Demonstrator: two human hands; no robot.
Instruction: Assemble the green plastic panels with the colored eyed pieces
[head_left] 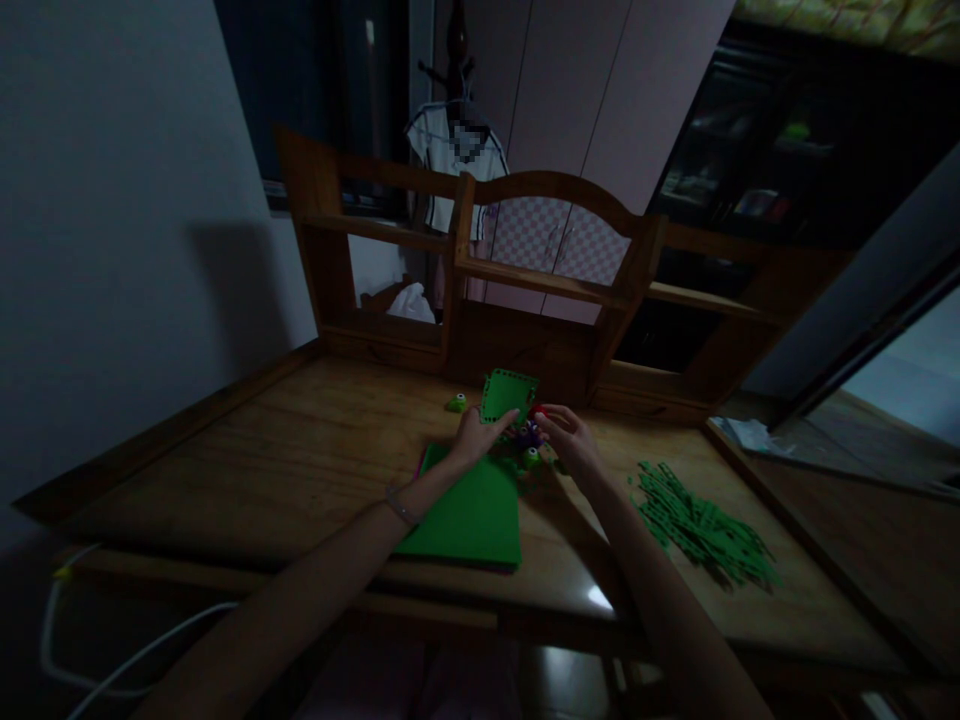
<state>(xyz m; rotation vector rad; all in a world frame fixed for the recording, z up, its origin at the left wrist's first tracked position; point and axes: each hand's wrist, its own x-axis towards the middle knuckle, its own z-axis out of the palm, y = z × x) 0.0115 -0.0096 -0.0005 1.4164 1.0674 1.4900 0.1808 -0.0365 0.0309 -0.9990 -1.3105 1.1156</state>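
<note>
Head view, dim light. Left hand (474, 432) grips a small green panel (504, 395), thumb flat on its face; the panel stands tilted, dark holes in a row along its edges. Bracelet (401, 505) on the left wrist. Right hand (568, 435), just across from the left, has its fingertips closed on a small red piece (537, 411) beside the panel's right edge.

Between and below the hands: a purple piece with eyes (530, 435), and just under that a green piece with an eye (532, 457); fine detail too dark to read. A second green eyed piece (457, 403) lies just left of the left hand's fingers.

Under the left forearm, a stack of green sheets (465, 515) on the wooden desk (262, 450). Right of the right forearm, a loose heap of green cut strips (701, 525), overlapping.

Containers: wooden shelf unit (540, 273) beyond both hands, divided into open compartments. Through the one ahead and left of the left hand shows a white bag (412, 303), contents hidden; cannot tell whether it sits inside or behind. Far ahead and right of the right hand, a dark cabinet (739, 130) holds a green item (798, 130) and some pale and red shapes, too dim to name.
</note>
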